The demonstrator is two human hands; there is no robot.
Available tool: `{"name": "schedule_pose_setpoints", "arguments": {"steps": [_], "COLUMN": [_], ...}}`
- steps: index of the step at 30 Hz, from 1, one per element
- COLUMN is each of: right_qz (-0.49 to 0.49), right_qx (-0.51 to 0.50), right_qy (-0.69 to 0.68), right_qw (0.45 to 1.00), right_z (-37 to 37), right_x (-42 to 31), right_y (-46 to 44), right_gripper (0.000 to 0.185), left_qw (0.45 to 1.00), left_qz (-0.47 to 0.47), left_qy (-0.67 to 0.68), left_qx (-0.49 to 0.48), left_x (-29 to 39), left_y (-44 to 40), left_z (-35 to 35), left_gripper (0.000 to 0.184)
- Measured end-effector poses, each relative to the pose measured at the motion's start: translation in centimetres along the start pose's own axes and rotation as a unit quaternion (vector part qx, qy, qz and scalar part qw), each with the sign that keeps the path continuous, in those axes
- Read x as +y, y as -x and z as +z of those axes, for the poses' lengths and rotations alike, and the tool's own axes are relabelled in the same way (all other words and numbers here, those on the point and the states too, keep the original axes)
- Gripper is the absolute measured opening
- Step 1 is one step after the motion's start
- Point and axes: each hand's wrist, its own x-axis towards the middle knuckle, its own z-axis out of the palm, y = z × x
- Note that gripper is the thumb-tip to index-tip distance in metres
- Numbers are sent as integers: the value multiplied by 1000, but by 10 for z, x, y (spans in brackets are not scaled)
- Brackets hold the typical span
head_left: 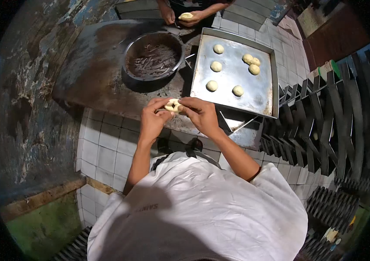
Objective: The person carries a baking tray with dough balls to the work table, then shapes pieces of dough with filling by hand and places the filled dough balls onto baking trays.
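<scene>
Between my two hands is a small piece of pale dough [174,105] with a dark spot of filling at its middle. My left hand [153,116] pinches its left edge, and my right hand [199,114] pinches the right edge. Both hold it just above the near edge of the table. Beyond them stands a round metal bowl [129,69] with dark brown filling [154,60] inside. To the right, a square metal tray [226,98] carries several round dough balls, one of them a ball [212,85] near the tray's left side.
Across the table [93,65], another person's hands [195,18] hold a flattened dough piece [185,16] and a thin tool. Stacked dark metal racks or trays [324,117] rise at the right. A worn wall [28,95] borders the left, above white floor tiles [106,139].
</scene>
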Motion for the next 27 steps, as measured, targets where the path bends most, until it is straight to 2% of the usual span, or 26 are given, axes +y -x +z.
{"name": "schedule_pose_setpoints", "arguments": {"steps": [2, 3, 4, 5, 6, 8, 10, 11, 12, 14, 15, 16, 17, 18, 20, 21, 22, 24, 26, 27], "right_qz": [-3, -6, -8, -25, -40, -23, -102, -110, -40, 58, 60, 135, 208, 209, 67, -5, -2, -2, 18, -28], "right_qx": [3, 7, 7, 4, 1, -15, 61, 90, 114, 78, 84, 80, 75, 81, 112, 126, 132, 115, 133, 170], "right_qy": [1, 0, 4, 28, 54, 75, 164, 137, 38, -111, -107, -94, -83, -81, -40, -18, -16, 116, 140, 163], "right_qw": [1000, 1000, 1000, 999, 998, 997, 979, 980, 992, 989, 989, 983, 972, 971, 991, 992, 991, 987, 981, 971], "right_z": [13, 20, 28, 38, 45, 53, 60, 63, 69, 79, 82, 85, 88, 94, 114, 122, 126, 130, 132, 133], "right_x": [-20, -32, -41, -48, -52, -56, -68, -60, -76, -68, -71, -76, -79, -81, -84, -85, -85, -86, -86, -86], "right_y": [-6, -11, -16, -20, -22, -31, -42, -45, -48, -49, -49, -49, -49, -48, -47, -46, -44, -42, -44, -49], "right_gripper": [29, 30, 30, 30, 29, 33, 37, 34, 26, 22, 22, 22, 23, 23, 26, 30, 30, 33, 30, 28], "left_qw": [999, 986, 948, 938, 938, 909, 907, 905, 901, 904, 912, 919, 905, 904, 871, 867, 868, 879, 879, 883], "left_qz": [34, 37, 39, 43, 43, 50, 59, 81, 103, 124, 117, 111, 57, 55, -21, -31, -35, 15, 15, 33], "left_qy": [-13, 138, 285, 310, 313, 405, 414, 418, 421, 406, 391, 376, 420, 421, 490, 493, 493, 477, 477, 468], "left_qx": [29, 85, 137, 147, 143, 84, 50, 14, -22, -44, -41, -40, -44, -50, 33, 60, 55, 17, -9, -23], "left_x": [0, 4, 6, 0, 3, 10, 11, 13, 20, 22, 18, 15, 13, 10, 1, 0, 0, 1, 2, 5], "left_y": [-4, -6, -7, -10, -10, -9, -8, -7, -6, -5, -8, -10, -13, -16, -20, -22, -23, -26, -24, -22], "left_z": [-12, -10, -12, -18, -21, -26, -33, -37, -40, -47, -49, -52, -56, -59, -66, -71, -75, -81, -85, -86], "left_gripper": [60, 58, 56, 42, 42, 29, 34, 34, 34, 36, 37, 38, 32, 32, 21, 16, 16, 17, 18, 21]}}
